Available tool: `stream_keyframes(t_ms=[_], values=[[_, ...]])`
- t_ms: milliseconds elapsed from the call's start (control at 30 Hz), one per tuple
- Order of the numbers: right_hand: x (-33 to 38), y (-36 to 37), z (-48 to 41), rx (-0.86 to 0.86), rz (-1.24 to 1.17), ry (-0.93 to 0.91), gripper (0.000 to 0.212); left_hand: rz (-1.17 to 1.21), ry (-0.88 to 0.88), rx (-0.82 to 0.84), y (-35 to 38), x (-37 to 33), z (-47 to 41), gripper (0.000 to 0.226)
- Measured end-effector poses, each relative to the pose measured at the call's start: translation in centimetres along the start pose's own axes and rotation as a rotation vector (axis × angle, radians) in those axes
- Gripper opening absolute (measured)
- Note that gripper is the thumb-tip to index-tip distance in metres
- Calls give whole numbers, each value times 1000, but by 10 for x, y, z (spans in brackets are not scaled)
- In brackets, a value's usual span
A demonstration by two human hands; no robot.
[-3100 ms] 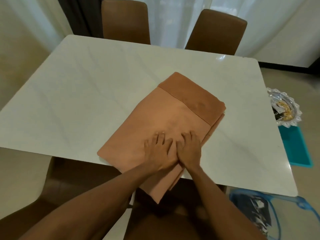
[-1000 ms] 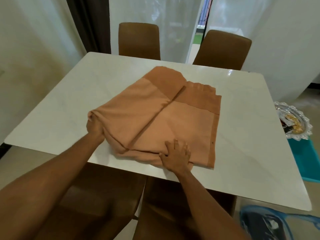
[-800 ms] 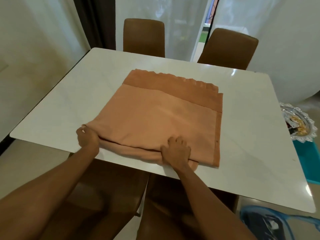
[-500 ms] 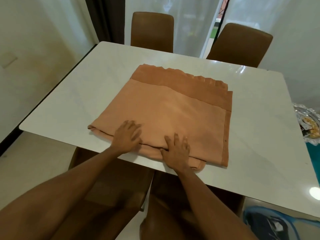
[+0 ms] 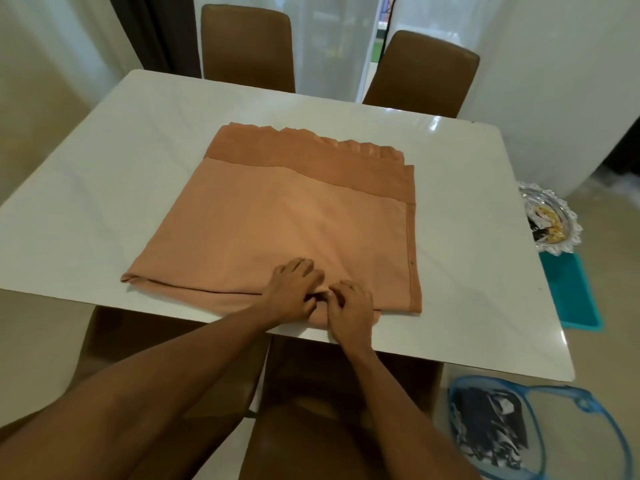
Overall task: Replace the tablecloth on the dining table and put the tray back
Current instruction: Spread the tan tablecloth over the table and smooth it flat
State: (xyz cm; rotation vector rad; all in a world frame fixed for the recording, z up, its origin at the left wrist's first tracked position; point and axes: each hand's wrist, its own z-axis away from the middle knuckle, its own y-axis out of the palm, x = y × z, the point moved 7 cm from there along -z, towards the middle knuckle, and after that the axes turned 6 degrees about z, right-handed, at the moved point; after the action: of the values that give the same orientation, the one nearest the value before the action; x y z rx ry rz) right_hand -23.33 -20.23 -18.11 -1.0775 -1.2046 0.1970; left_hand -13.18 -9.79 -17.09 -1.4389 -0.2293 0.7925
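Note:
A folded orange-brown tablecloth [image 5: 277,216] with a darker band along its far edge lies on the white dining table [image 5: 467,220], near the front edge. My left hand [image 5: 291,296] and my right hand [image 5: 349,310] meet at the cloth's near edge, fingers curled into the fabric and pinching its layers. The silver scalloped tray [image 5: 550,223] with snacks on it sits off the table to the right, on a teal stool [image 5: 568,296].
Two brown chairs [image 5: 247,46] [image 5: 420,72] stand at the far side, and two more are tucked in under the near edge [image 5: 311,410]. A blue mesh basket [image 5: 512,431] with dark cloth stands on the floor at the lower right. White curtains hang behind.
The cloth has been unfolded once to the left into a wider rectangle. My left hand then slid right along the near edge to join my right hand, and both now curl into the fabric.

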Motion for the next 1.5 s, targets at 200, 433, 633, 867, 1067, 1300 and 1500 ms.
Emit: stream_keyframes(t_ms=[200, 433, 633, 867, 1067, 1300, 1500], values=[[-50, -36, 11, -261, -152, 367, 5, -96, 136, -42, 7, -69, -47, 53], [-61, -43, 22, -392, -156, 286, 19, 101, 94, -102, 9, -90, -91, 35], [-19, -28, -12, -175, 209, 108, 16, 715, -203, -433, -52, -36, -100, 24], [32, 40, -42, 338, 256, -70, 63, 993, -606, -758, -119, 105, -60, 29], [31, 57, -41, 364, 329, -5, 64, 1283, -849, -892, -148, 236, 33, 17], [92, 64, -63, 39, 451, 172, 38, 1104, -1071, -854, -115, 363, 141, 19], [153, 119, -87, -33, 310, 131, 36, 630, -917, -811, -127, 388, 153, 23]])
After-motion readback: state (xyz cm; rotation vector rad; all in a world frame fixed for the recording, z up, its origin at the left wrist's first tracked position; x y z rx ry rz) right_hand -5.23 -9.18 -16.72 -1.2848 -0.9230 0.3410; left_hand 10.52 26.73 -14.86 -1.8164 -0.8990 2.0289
